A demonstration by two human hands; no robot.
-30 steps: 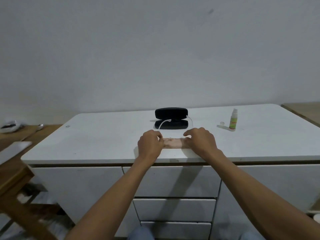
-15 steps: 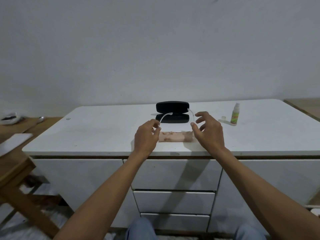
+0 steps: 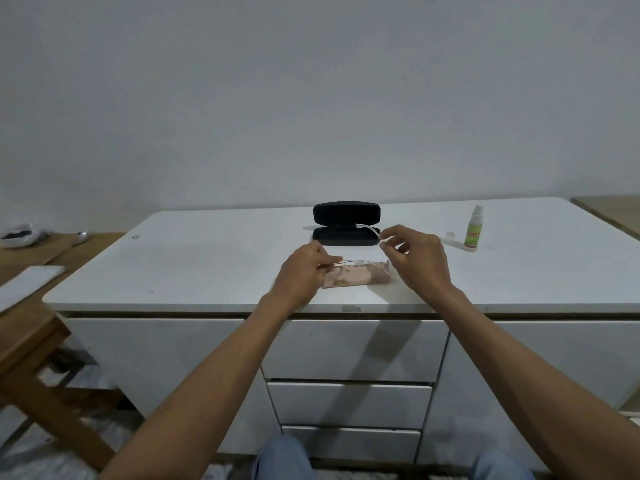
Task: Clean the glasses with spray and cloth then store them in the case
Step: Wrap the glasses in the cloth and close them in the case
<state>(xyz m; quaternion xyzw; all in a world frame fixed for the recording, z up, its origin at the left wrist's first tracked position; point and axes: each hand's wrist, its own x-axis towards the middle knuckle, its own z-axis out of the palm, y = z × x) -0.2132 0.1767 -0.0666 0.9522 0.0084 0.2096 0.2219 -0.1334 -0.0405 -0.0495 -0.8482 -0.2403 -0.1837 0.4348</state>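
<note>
While the white cabinet (image 3: 207, 258) carries everything, the open black case (image 3: 346, 223) lies crosswise just beyond both hands. Over the folded cloth (image 3: 356, 276), the clear glasses (image 3: 360, 262) run left-right. The left hand (image 3: 304, 271) pinches one end, while the right hand (image 3: 415, 258), nearer the case, pinches the other arm.

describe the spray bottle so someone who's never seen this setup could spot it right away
On the white cabinet top, look right of the open black case, past the right hand. The spray bottle stands upright there alone: small, with a green label and a white nozzle, a tiny clear cap beside it.
</note>
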